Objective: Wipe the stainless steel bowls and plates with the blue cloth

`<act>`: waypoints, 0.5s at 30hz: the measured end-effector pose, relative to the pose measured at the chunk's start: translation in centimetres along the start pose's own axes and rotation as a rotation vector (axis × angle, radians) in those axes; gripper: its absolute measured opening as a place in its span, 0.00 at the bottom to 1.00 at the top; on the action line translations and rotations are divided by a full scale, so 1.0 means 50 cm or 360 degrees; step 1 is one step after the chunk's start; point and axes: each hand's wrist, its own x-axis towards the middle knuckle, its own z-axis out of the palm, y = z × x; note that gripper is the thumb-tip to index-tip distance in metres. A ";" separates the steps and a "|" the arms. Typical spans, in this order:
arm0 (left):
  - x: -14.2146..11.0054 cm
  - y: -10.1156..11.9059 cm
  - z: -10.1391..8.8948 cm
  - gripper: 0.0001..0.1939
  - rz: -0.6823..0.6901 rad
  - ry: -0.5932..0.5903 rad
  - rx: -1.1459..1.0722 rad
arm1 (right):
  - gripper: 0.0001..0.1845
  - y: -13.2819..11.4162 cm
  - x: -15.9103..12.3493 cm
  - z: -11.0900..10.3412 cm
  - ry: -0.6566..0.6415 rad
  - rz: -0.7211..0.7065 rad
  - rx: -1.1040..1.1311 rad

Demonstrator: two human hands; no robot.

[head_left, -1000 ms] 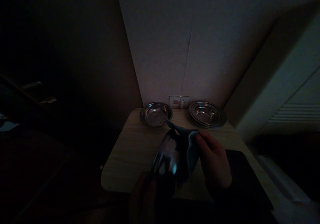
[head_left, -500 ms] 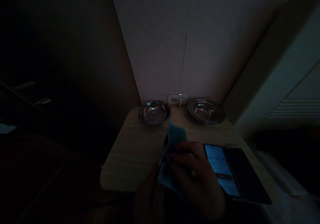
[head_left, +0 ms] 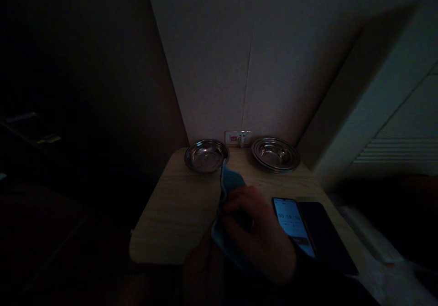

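Note:
Low in the dim head view, my right hand (head_left: 258,233) is closed on a blue cloth (head_left: 232,180), its fingers bunched and pressing it to the left. The cloth's upper corner sticks up past my fingers, and its lower part hangs beneath them. My left hand (head_left: 203,267) is closed just below and left of it, against the cloth's edge. What my left fingers grip is too dark to make out. Beyond the cloth, a shallow metal bowl (head_left: 206,155) stands on the wooden table (head_left: 171,210).
Stacked metal dishes (head_left: 275,154) stand at the back right of the table, near a wall socket (head_left: 237,137). A lit phone (head_left: 292,224) showing a timer lies right of my hands, partly over a dark folder-like cover (head_left: 326,237).
The whole view has shifted slightly, so the table and dishes sit further left. My right hand has moved a little along the cloth and still grips it; my left hand stays low.

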 end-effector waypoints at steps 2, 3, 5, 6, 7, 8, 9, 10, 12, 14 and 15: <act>0.005 0.002 -0.001 0.19 0.0005 -0.0021 -0.0010 | 0.06 -0.002 0.003 -0.001 0.0043 0.0024 0.0001; 0.007 0.002 -0.003 0.20 0.0015 -0.0029 -0.0020 | 0.06 -0.003 0.005 -0.002 0.0078 0.0034 0.0000; 0.011 0.002 -0.005 0.23 0.0045 -0.0042 -0.0044 | 0.09 -0.006 0.008 -0.003 -0.0014 0.0031 -0.0020; 0.012 0.003 -0.006 0.24 0.0052 -0.0049 -0.0046 | 0.10 -0.007 0.009 -0.003 -0.0068 0.0039 -0.0035; 0.013 0.004 -0.007 0.24 0.0045 -0.0050 -0.0039 | 0.09 -0.008 0.010 -0.003 -0.0063 0.0028 -0.0036; 0.014 0.005 -0.007 0.24 0.0031 -0.0044 -0.0020 | 0.07 -0.009 0.012 -0.003 -0.0049 0.0058 -0.0045; 0.014 0.006 -0.007 0.23 0.0012 -0.0049 0.0003 | 0.06 -0.010 0.013 -0.003 -0.0028 0.0075 -0.0048; 0.014 0.008 -0.008 0.23 0.0014 -0.0012 0.0007 | 0.05 -0.011 0.013 -0.002 0.0007 0.0103 -0.0052; 0.013 0.011 -0.008 0.23 0.0066 -0.0038 -0.0010 | 0.07 -0.012 0.014 0.000 -0.0033 0.0060 -0.0057; 0.011 0.015 -0.008 0.22 0.0043 -0.0089 -0.0032 | 0.08 -0.012 0.015 0.000 -0.0092 0.0029 -0.0071; 0.010 0.017 -0.007 0.22 0.0028 -0.0083 -0.0035 | 0.06 -0.011 0.016 0.000 -0.0082 0.0043 -0.0084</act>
